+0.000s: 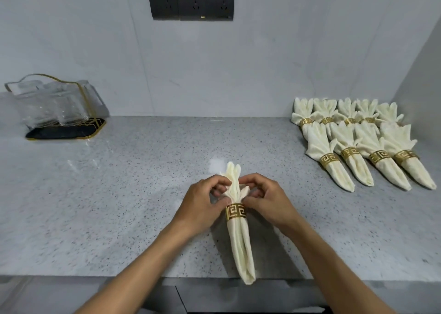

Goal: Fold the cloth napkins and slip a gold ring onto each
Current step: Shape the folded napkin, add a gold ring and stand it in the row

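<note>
The fingertips of both hands were partly hidden in the cloth folds, and the back row of finished napkins was half covered by the front row, so its rings were hard to make out. A cream cloth napkin (239,239), rolled long and narrow, lay at the middle of the speckled grey stone counter (114,194), its tail overhanging the front edge at 6 o'clock. A gold cut-out ring (235,212) circled it just below the fanned top. The left hand (202,201) and right hand (267,200), fingers curled, each pinched a fold just above the ring. At 2 o'clock lay the ringed cream napkins (362,144) in two rows. At 10 o'clock stood a clear gold-rimmed holder (55,103).
</note>
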Demonstrator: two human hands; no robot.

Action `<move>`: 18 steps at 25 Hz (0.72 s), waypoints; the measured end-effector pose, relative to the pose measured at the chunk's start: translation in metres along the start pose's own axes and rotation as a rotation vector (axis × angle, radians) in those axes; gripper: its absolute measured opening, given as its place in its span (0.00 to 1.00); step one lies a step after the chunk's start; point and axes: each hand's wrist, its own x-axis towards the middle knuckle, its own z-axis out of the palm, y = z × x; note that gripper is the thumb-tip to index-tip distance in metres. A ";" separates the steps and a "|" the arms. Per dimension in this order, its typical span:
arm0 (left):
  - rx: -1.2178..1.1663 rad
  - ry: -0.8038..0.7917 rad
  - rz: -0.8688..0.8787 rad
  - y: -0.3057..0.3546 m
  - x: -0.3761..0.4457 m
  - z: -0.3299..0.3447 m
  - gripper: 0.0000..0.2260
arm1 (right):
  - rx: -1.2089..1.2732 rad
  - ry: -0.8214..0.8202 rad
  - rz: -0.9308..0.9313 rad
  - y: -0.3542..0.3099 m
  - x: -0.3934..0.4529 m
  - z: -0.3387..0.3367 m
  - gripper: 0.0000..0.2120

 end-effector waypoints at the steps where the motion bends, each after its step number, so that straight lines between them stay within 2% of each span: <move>1: -0.019 0.026 -0.003 -0.003 -0.001 -0.001 0.11 | -0.021 0.015 -0.011 0.004 -0.001 -0.002 0.11; 3: -0.054 0.065 -0.026 -0.005 -0.004 -0.001 0.07 | -0.046 0.044 -0.039 0.010 -0.005 -0.002 0.06; 7: -0.058 0.118 -0.034 -0.004 -0.007 0.003 0.05 | -0.099 0.145 -0.113 0.015 -0.005 0.002 0.06; 13: 0.223 0.087 0.037 -0.028 -0.029 -0.005 0.04 | -0.594 0.271 -0.333 0.041 -0.028 -0.010 0.10; 18: 0.152 0.079 0.031 -0.032 -0.039 -0.001 0.06 | -0.874 0.374 -0.476 0.048 -0.053 -0.007 0.06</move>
